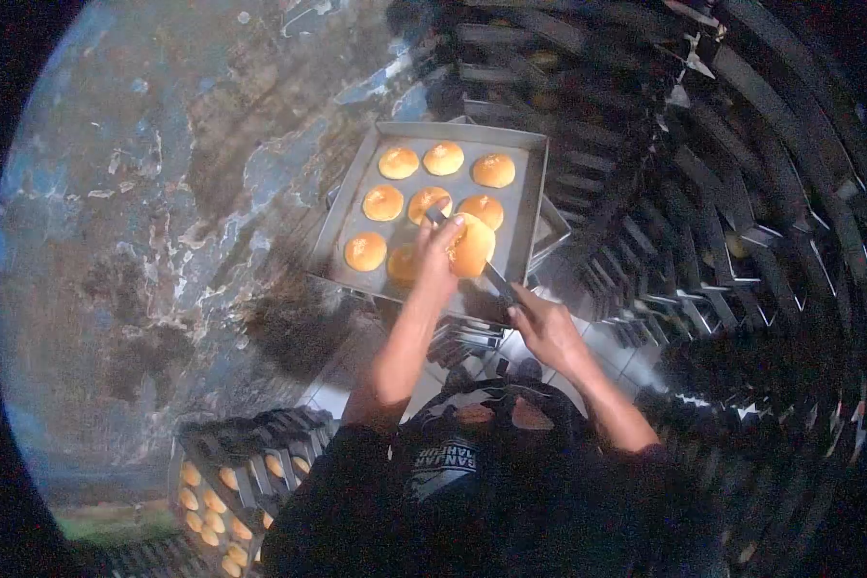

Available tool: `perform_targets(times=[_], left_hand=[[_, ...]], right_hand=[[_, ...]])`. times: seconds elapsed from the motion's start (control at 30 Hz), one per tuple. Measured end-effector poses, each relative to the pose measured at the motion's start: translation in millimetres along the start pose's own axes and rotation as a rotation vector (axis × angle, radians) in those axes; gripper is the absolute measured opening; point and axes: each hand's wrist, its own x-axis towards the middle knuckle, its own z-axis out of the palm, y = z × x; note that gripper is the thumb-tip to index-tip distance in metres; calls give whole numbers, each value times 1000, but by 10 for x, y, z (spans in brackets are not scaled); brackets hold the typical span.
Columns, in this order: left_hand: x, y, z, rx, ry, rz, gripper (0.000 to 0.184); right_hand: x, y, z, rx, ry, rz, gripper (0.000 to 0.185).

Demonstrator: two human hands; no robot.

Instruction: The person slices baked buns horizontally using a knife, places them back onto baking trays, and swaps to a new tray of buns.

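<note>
My left hand (439,252) is closed around the side of a golden round bun (474,245), held above a square metal baking tray (538,193). A long, dark, flat-bladed spatula (500,283) is gripped in my right hand (549,332). Its blade runs diagonally behind or under the bun, and the tip shows past my left thumb. Several more buns sit in the tray, among them one at the top left (398,163) and one at the lower left (365,251). My left hand and the held bun partly cover the nearest ones.
Other trays (554,226) show beneath this one. Tall dark racks of trays (732,231) curve along the right side. At the lower left, another rack holds several buns (212,501). A wall with peeling paint (164,241) fills the left, and pale floor tiles (342,376) show below.
</note>
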Motion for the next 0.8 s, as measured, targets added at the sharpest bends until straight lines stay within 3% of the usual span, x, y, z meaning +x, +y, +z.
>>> perform_targets(times=[0.17, 0.6, 0.73, 0.77, 0.8], left_hand=[[-14, -143, 44, -24, 47, 17, 56], [-19, -188, 17, -117, 169, -34, 47], [57, -200, -124, -38, 214, 29, 44], [83, -240, -194, -17, 220, -14, 43], [100, -280, -261, 4, 225, -60, 41]], right_hand=[[199, -37, 65, -68, 74, -123, 41], [-30, 29, 228, 124, 23, -40, 38], [-524, -14, -247, 15, -212, 272, 47], [-710, 326, -305, 14, -181, 97, 45], [-849, 459, -448, 61, -220, 165, 43]])
